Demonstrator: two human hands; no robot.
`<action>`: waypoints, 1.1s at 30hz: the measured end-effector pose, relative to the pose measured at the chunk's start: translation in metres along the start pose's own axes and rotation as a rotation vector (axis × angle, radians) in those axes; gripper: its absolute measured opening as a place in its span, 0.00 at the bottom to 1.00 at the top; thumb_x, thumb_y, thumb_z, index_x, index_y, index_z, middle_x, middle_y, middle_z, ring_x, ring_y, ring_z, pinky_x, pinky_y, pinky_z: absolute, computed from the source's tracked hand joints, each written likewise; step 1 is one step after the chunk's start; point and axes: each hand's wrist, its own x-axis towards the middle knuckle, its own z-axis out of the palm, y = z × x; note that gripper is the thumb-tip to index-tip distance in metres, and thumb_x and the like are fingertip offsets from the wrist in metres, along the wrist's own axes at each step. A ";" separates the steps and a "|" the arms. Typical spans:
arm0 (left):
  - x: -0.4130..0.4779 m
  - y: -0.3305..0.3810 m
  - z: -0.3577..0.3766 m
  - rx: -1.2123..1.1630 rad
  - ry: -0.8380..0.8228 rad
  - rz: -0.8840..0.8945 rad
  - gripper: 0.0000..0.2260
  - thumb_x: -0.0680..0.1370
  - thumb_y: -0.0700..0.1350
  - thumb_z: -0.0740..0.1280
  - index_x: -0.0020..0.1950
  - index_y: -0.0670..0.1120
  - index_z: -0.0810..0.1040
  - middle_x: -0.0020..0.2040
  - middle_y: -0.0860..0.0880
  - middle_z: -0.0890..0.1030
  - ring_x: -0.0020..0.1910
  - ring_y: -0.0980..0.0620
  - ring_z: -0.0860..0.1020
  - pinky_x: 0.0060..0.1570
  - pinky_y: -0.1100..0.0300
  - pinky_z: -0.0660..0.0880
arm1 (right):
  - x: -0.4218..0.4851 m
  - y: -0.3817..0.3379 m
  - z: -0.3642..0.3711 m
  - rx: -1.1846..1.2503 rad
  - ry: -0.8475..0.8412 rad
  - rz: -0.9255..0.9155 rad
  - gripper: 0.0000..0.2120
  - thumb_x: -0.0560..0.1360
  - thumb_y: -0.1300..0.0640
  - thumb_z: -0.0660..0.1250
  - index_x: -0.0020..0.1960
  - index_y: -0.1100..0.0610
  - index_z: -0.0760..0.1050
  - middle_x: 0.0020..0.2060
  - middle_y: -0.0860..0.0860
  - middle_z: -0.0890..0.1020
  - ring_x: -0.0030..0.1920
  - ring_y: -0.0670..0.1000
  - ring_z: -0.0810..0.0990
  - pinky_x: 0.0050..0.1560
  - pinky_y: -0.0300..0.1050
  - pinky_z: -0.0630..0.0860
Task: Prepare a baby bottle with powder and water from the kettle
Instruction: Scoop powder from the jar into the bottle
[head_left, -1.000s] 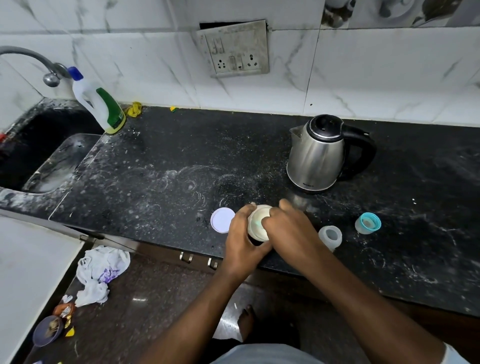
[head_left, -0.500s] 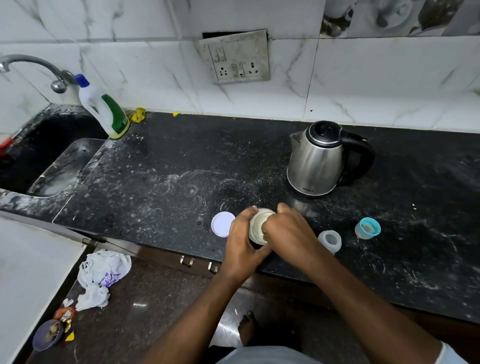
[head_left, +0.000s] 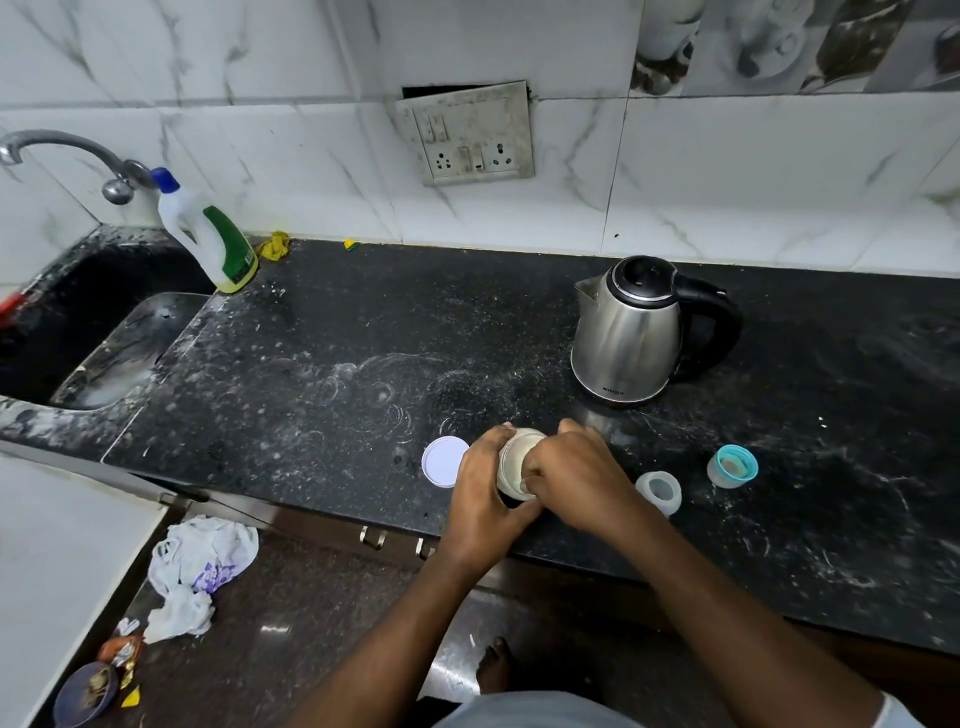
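Observation:
A small pale powder jar (head_left: 514, 462) stands near the counter's front edge. My left hand (head_left: 480, 488) grips its left side. My right hand (head_left: 569, 475) curls over its mouth, thumb on the near rim; whatever lies under the fingers is hidden. The jar's white lid (head_left: 444, 461) lies flat just left of my left hand. A clear plastic bottle part (head_left: 658, 491) and a teal-ringed bottle part (head_left: 732, 466) stand to the right of my hands. The steel kettle (head_left: 631, 332), lid closed and black handle to the right, stands behind them.
The black counter (head_left: 311, 364) is dusted with white powder. A sink (head_left: 78, 332) with a tap (head_left: 62, 150) lies at the left, a white detergent bottle (head_left: 208, 234) at its corner. A wall socket (head_left: 467, 135) sits above. Bags and litter (head_left: 197, 571) lie on the floor.
Both hands stay on the jar in the same spot. My right hand's fingers have shifted slightly over its mouth. The other objects have not moved.

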 end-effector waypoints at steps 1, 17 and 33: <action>0.000 0.000 -0.001 -0.001 -0.003 -0.012 0.39 0.69 0.51 0.84 0.76 0.47 0.70 0.73 0.53 0.75 0.73 0.55 0.73 0.72 0.53 0.71 | 0.002 0.003 0.003 0.041 0.015 0.004 0.08 0.80 0.53 0.68 0.50 0.50 0.87 0.41 0.49 0.80 0.56 0.52 0.72 0.60 0.47 0.68; 0.005 -0.007 -0.001 -0.151 0.011 -0.163 0.35 0.66 0.45 0.86 0.68 0.51 0.74 0.63 0.56 0.82 0.63 0.57 0.80 0.63 0.61 0.76 | 0.007 0.038 0.007 0.665 0.145 0.227 0.12 0.78 0.58 0.72 0.36 0.54 0.82 0.23 0.41 0.79 0.25 0.38 0.73 0.35 0.41 0.68; 0.000 -0.003 -0.001 0.113 0.066 -0.015 0.51 0.66 0.70 0.78 0.80 0.49 0.61 0.83 0.46 0.60 0.84 0.47 0.55 0.82 0.46 0.56 | -0.054 0.091 -0.019 1.171 0.337 0.399 0.06 0.80 0.62 0.69 0.47 0.60 0.84 0.35 0.56 0.86 0.31 0.45 0.76 0.31 0.35 0.71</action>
